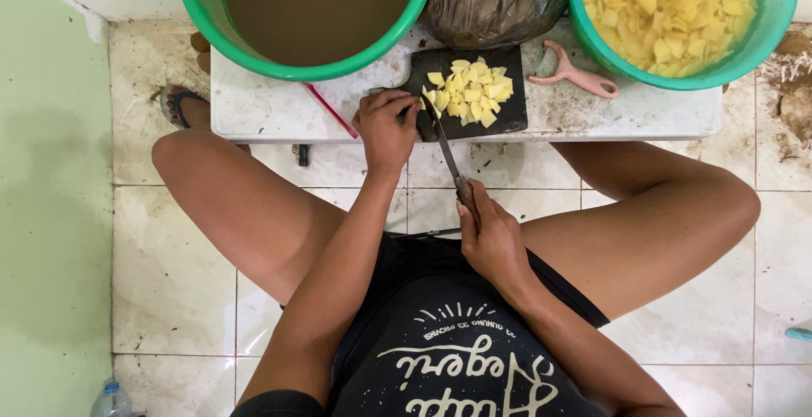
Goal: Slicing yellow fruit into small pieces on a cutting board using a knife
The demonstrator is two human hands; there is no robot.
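Her left hand (pixel 385 129) pins a potato piece (pixel 420 106) at the board's (pixel 469 121) near-left corner; the right hand (pixel 491 239), farther back, grips the knife (pixel 447 150), blade running lengthwise away toward it.

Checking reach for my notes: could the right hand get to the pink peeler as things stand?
Probably yes. The peeler lies in the open on the white table, right of the cutting board, with nothing over it. But the right hand is holding the knife.
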